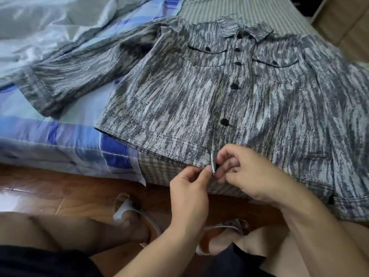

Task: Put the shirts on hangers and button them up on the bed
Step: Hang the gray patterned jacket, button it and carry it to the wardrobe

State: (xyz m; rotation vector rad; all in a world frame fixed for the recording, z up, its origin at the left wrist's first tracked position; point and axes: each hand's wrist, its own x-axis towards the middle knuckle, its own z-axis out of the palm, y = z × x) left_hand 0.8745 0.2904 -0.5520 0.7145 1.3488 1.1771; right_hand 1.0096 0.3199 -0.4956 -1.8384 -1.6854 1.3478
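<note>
At the near edge of the bed (159, 172), a grey-and-white streaked shirt (179, 96) was laid flat, front side up, with its collar directed away from the camera. Five black buttons (234, 86) were seen in a line down the placket, and the front panels were closed along that line. Two flap chest pockets (207, 51) were present, each fastened by one dark button; their contents could not be determined.

The bottom of the placket at the hem was pinched by the left hand (189, 188) between thumb and forefinger. The same spot was gripped from the opposite side by the right hand (245, 172), its fingers curled around the fabric edge. Whether a lowest button was held there could not be told, as the point was covered by the fingers.

The left-side sleeve (65, 76) was spread over a blue-and-white patchwork quilt (60, 136). The opposite sleeve was cut off by the frame edge. A hanger hook could not be made out clearly at the collar. Below the bed, a wooden floor (60, 188) and two sandalled feet (129, 216) were partly hidden by the forearms.
</note>
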